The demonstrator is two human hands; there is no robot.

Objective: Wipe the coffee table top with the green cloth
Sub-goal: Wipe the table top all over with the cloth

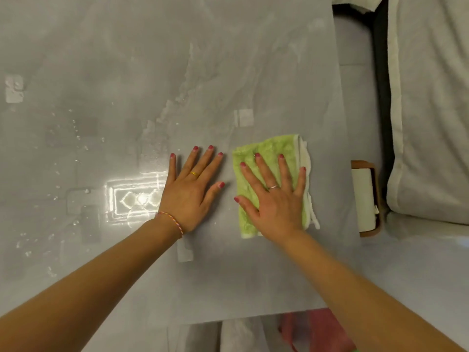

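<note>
From the head camera, the wiping looks to be under way but far from finished: the green cloth, folded into a rough rectangle with white edging showing on its right side, lies flat on the coffee table top near the table's right edge, and to the left the grey, glossy surface carries scattered droplets and a pale streaky band running diagonally up toward the far side — so most of the top, by my reading, is left to cover. Whether the patch around the cloth is already clean cannot be told from the glare. The right hand is spread wide, palm down, pressing on the cloth with all its fingers splayed; it pins the cloth rather than pinching it. The left hand is likewise flat and fully spread, resting bare on the table just beside the cloth's left edge, holding nothing — it seems to serve as a brace.
</note>
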